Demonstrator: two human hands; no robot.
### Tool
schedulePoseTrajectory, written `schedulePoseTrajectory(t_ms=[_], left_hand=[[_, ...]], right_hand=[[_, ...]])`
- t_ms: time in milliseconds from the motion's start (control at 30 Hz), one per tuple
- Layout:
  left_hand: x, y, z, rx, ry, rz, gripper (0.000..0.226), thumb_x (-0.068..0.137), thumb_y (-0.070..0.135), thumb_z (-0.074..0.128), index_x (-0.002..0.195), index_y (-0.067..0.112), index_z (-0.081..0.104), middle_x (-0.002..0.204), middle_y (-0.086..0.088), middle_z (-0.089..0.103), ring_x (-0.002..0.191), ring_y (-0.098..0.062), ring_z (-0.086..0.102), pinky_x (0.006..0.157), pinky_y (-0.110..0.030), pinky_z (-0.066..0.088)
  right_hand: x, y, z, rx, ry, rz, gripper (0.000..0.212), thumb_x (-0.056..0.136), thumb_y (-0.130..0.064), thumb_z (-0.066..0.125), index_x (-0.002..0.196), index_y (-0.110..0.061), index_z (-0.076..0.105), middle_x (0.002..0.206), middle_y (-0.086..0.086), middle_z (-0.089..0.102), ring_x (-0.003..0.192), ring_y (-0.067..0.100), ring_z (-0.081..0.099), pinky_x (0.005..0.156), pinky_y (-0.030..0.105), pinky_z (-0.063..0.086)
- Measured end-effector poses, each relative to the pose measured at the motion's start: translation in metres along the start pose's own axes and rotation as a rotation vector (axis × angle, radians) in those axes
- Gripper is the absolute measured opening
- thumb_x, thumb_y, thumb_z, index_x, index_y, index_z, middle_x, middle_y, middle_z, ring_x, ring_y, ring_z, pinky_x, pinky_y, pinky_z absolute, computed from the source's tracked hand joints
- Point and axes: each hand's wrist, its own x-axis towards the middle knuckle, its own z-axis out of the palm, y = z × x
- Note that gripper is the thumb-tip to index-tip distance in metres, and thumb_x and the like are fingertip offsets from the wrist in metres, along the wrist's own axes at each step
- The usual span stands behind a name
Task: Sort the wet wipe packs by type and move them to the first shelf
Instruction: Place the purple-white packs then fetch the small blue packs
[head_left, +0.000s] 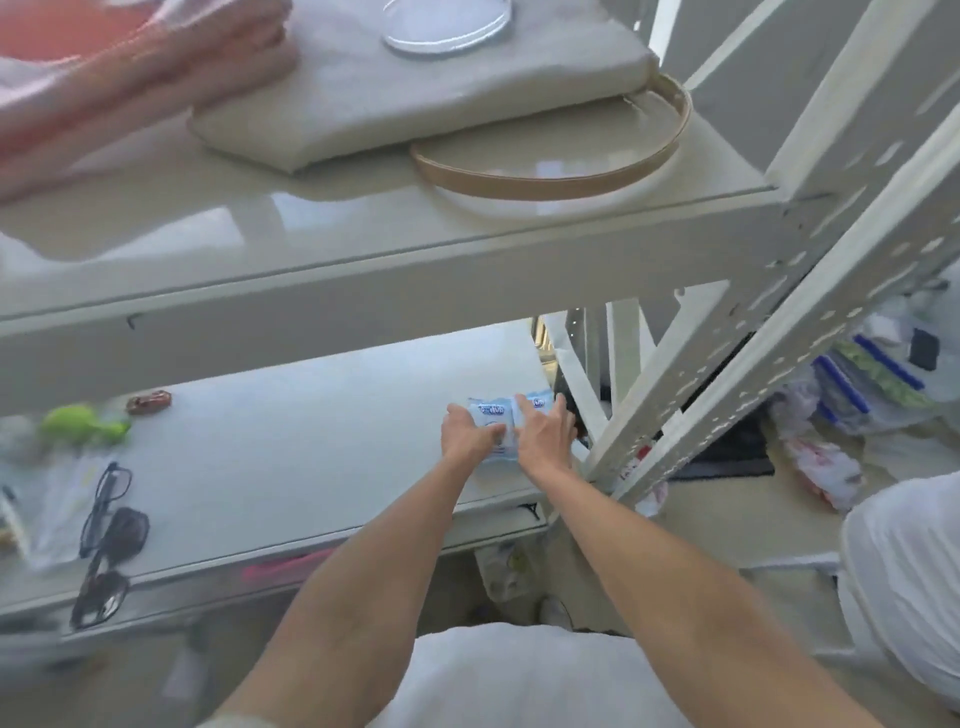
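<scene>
Light-blue wet wipe packs (485, 412) lie side by side on the lower white shelf (291, 447), near its right end by the upright. My left hand (467, 431) rests on the left pack, fingers curled over its near edge. My right hand (543, 434) presses on the right pack (535, 401), fingers spread toward the shelf's right edge. The hands hide most of both packs, so I cannot tell how many packs there are.
Glasses (106, 499), sunglasses (98, 597), a green toy (83, 423) and a brown item (149, 402) lie at the shelf's left. The shelf above holds a beige bag (415, 104) with a tan handle. Perforated uprights (753, 364) stand right. Plastic bags (857, 395) clutter the floor.
</scene>
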Motion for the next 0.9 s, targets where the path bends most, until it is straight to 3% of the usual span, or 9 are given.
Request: schedulePoseTrajectory(t_ms=[100, 200, 300, 467, 567, 633, 700, 833, 900], left_hand=[[-0.014, -0.013, -0.012, -0.133, -0.009, -0.022, 0.053, 0.078, 0.025, 0.084, 0.115, 0.006, 0.052, 0.112, -0.009, 0.065, 0.102, -0.024, 0.066, 0.084, -0.035, 0.055], [-0.026, -0.042, -0.023, -0.219, 0.025, -0.065, 0.051, 0.069, 0.037, 0.086, 0.104, 0.018, 0.053, 0.112, -0.010, 0.072, 0.102, -0.026, 0.072, 0.092, -0.044, 0.058], [-0.045, -0.073, -0.031, -0.296, 0.140, -0.094, 0.045, 0.074, 0.034, 0.087, 0.101, 0.019, 0.054, 0.106, -0.009, 0.074, 0.098, -0.028, 0.074, 0.092, -0.047, 0.059], [-0.082, -0.117, -0.062, -0.479, 0.269, -0.126, 0.043, 0.076, 0.024, 0.086, 0.104, 0.017, 0.055, 0.111, -0.012, 0.072, 0.101, -0.030, 0.073, 0.091, -0.048, 0.060], [-0.112, -0.149, -0.103, -0.657, 0.367, -0.127, 0.045, 0.082, 0.012, 0.082, 0.117, 0.007, 0.055, 0.108, -0.007, 0.070, 0.096, -0.025, 0.070, 0.080, -0.036, 0.060], [-0.134, -0.180, -0.135, -0.769, 0.445, -0.132, 0.042, 0.084, 0.007, 0.080, 0.118, 0.007, 0.055, 0.103, -0.002, 0.067, 0.088, -0.017, 0.068, 0.069, -0.024, 0.054], [-0.159, -0.218, -0.169, -0.875, 0.551, -0.141, 0.040, 0.083, 0.006, 0.079, 0.115, 0.006, 0.056, 0.100, -0.003, 0.068, 0.081, -0.014, 0.067, 0.061, -0.019, 0.052], [-0.208, -0.296, -0.225, -1.103, 0.682, -0.204, 0.041, 0.081, 0.004, 0.076, 0.116, 0.001, 0.056, 0.105, -0.015, 0.069, 0.077, -0.023, 0.068, 0.052, -0.025, 0.055], [-0.229, -0.335, -0.247, -1.157, 0.753, -0.235, 0.030, 0.087, 0.000, 0.071, 0.112, 0.002, 0.055, 0.104, -0.017, 0.069, 0.075, -0.024, 0.067, 0.050, -0.025, 0.056]], right_hand=[[0.002, 0.000, 0.008, 0.018, -0.025, 0.057, 0.070, 0.097, -0.030, 0.067, 0.158, -0.024, 0.033, 0.145, 0.026, 0.036, 0.133, 0.044, 0.040, 0.111, 0.050, 0.035], [0.000, -0.009, 0.009, 0.083, -0.046, 0.086, 0.067, 0.093, -0.033, 0.073, 0.146, -0.011, 0.038, 0.134, 0.024, 0.042, 0.124, 0.042, 0.047, 0.105, 0.048, 0.039], [-0.015, -0.024, 0.013, 0.050, -0.182, 0.040, 0.072, 0.084, -0.045, 0.079, 0.135, -0.005, 0.046, 0.127, 0.022, 0.052, 0.120, 0.041, 0.052, 0.102, 0.049, 0.044], [-0.042, -0.058, 0.041, 0.190, -0.450, -0.011, 0.029, 0.081, -0.024, 0.071, 0.105, -0.008, 0.071, 0.108, 0.015, 0.074, 0.097, 0.031, 0.069, 0.079, 0.034, 0.055], [-0.071, -0.087, 0.066, 0.311, -0.576, -0.044, 0.013, 0.072, -0.025, 0.079, 0.084, -0.019, 0.076, 0.092, 0.007, 0.079, 0.092, 0.027, 0.074, 0.085, 0.040, 0.061], [-0.090, -0.110, 0.092, 0.384, -0.661, -0.087, 0.027, 0.060, -0.032, 0.085, 0.085, -0.023, 0.080, 0.085, 0.002, 0.080, 0.087, 0.027, 0.077, 0.084, 0.048, 0.063], [-0.118, -0.146, 0.116, 0.426, -0.754, -0.155, 0.033, 0.059, -0.031, 0.085, 0.090, -0.022, 0.082, 0.087, 0.003, 0.081, 0.084, 0.027, 0.078, 0.077, 0.045, 0.065], [-0.213, -0.230, 0.141, 0.405, -1.006, -0.332, 0.015, 0.084, 0.003, 0.074, 0.098, -0.004, 0.076, 0.080, 0.006, 0.078, 0.066, 0.019, 0.074, 0.056, 0.025, 0.059], [-0.254, -0.261, 0.165, 0.377, -1.111, -0.383, 0.019, 0.086, 0.010, 0.068, 0.102, 0.000, 0.073, 0.081, 0.006, 0.077, 0.065, 0.018, 0.075, 0.054, 0.025, 0.059]])
